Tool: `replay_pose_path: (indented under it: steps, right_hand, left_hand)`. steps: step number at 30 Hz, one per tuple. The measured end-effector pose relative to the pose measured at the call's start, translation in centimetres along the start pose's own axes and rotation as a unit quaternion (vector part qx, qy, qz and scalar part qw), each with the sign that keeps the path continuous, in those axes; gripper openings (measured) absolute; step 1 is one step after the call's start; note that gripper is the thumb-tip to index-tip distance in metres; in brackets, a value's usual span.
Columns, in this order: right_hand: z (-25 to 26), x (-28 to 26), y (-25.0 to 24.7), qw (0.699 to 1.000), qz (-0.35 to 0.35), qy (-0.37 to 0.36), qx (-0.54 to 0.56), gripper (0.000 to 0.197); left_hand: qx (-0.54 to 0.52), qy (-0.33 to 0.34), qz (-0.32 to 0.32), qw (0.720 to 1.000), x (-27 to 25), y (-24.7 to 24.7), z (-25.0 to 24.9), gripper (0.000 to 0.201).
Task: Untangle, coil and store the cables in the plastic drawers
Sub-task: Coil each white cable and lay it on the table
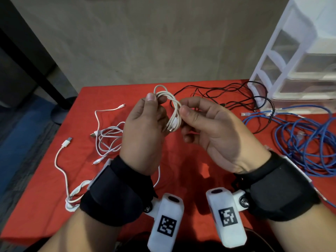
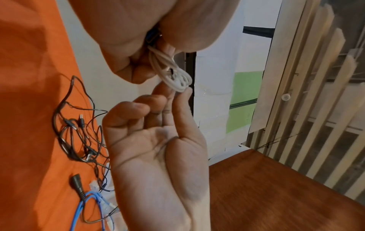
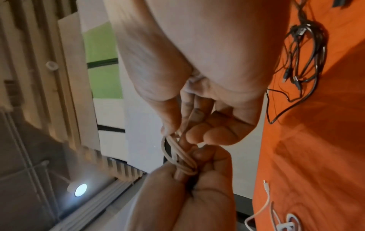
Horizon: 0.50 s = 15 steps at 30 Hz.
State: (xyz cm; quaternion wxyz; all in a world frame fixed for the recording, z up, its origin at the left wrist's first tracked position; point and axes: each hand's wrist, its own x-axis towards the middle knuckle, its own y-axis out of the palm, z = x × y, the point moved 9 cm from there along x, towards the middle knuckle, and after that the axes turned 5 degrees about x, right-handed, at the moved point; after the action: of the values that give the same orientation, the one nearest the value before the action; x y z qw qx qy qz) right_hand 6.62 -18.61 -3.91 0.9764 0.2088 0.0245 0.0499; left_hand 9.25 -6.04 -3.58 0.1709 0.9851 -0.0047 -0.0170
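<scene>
Red-covered table (image 1: 181, 179), frame centre: left hand (image 1: 143, 128) and right hand (image 1: 209, 128) both pinch a coiled white cable (image 1: 172, 113) between thumb and fingers.

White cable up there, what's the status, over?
Both hands pinch the white cable, coiled, above the table. Drawers shut. Black cables lie before them.

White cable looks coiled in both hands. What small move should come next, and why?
Probably tuck the loose end around the small coiled white cable, since the left hand and right hand pinch it above the red tablecloth, with the clear plastic drawer unit shut.
</scene>
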Motion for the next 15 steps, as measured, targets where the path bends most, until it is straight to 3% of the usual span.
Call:
replay_pose_path:
  steps: [5, 12, 15]
  right_hand:
    - [0.5, -0.3, 0.3, 0.995, -0.014, -0.033, -0.095, 0.015]
    - [2.0, -1.0, 2.2, 0.97, 0.065, -0.122, -0.202, 0.01]
    - [2.2, -1.0, 2.2, 0.961, 0.069, -0.129, -0.234, 0.01]
  left_hand:
    - [0.008, 0.005, -0.02, 1.0, 0.1, -0.4, 0.0, 0.031]
    - [0.037, 0.007, -0.033, 0.999, 0.2, -0.9, -0.2, 0.032]
    - [0.051, 0.015, -0.031, 0.998, 0.4, -1.1, 0.0, 0.032]
